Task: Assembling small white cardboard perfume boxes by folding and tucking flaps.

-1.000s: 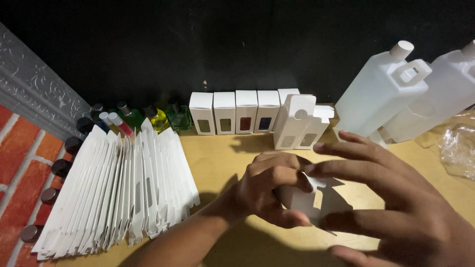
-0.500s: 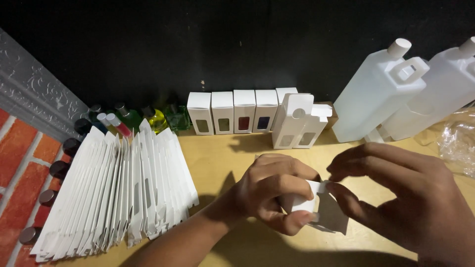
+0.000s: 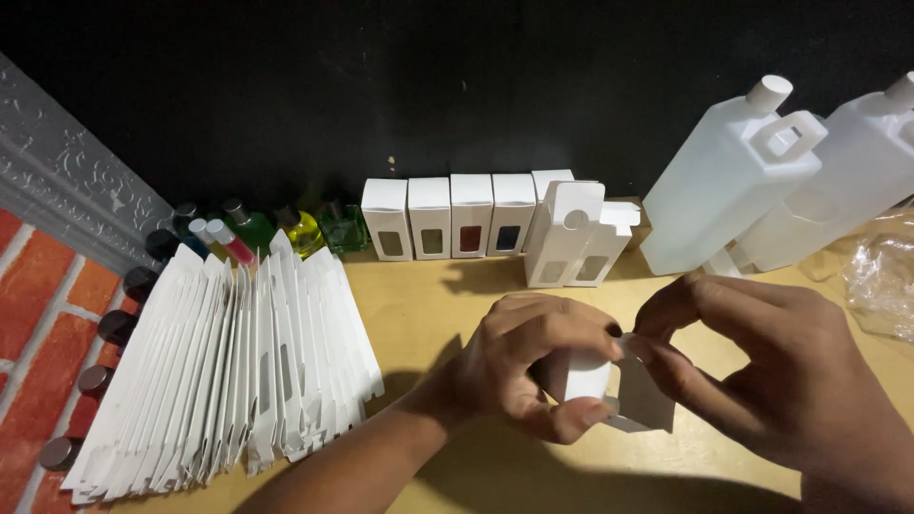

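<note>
Head view: left hand (image 3: 533,366) wrapped tight around small white carton (image 3: 609,385), right hand (image 3: 762,366) fingers now pinching its flap from the right; a second ago they were splayed open above it. Carton sits between both thumbs, folding underway.

Bright overhead light, soft shadows under hands, dark backdrop, sharp focus.

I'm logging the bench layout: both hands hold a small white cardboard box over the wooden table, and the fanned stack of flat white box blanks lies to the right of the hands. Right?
Not quite. In the head view the fanned stack of flat white box blanks lies to the left of the hands, not the right. The left hand and right hand do hold the small white cardboard box over the wooden table.
</note>
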